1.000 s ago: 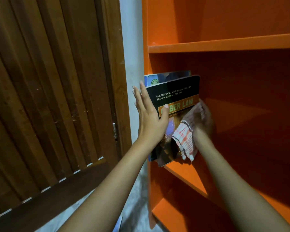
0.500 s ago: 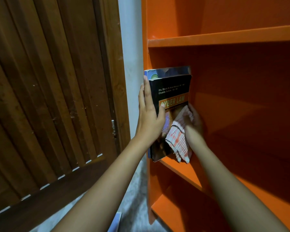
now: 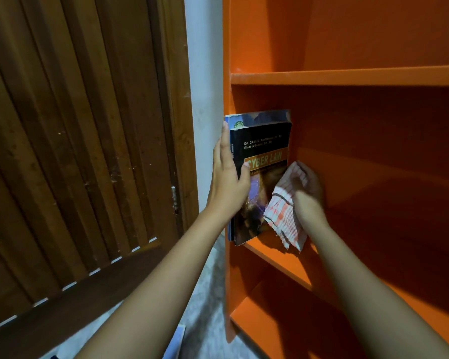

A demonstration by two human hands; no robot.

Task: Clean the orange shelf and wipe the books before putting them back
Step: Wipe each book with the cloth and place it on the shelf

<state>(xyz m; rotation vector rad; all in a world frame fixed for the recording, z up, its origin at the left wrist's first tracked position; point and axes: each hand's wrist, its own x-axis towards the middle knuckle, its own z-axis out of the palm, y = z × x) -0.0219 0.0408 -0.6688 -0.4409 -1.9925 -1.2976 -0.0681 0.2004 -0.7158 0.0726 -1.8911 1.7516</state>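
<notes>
Since the Cyber Law book (image 3: 265, 151) stands upright at the far left end of the middle board (image 3: 278, 260) of the orange shelf (image 3: 347, 77), just left of the frame's centre, with a blue book (image 3: 259, 116) squeezed between it and the shelf's side wall, the step in hand looks like putting back, perhaps with a last wipe on the way. The left hand (image 3: 227, 182) is clamped on the dark book, fingers laid straight up the spines and thumb hooked over the front cover. The right hand (image 3: 309, 193), just right of centre, is closed round a bunched checked cloth (image 3: 283, 218) held at the cover's lower right, its loose end hanging down to the board. Both spines seem to jut past the board's front edge, so the next move probably calls for sliding the pair deeper. They will then need steadying as the grip loosens, since nothing props them on the right. Whether the cloth actually presses the cover or only sits beside it is unclear. The right fingertips are hidden behind the cloth, and the blue book's title is out of sight. The shelf runs off the right edge. A pale flat thing (image 3: 178, 340) on the floor at the bottom edge is cut off, possibly another book.
</notes>
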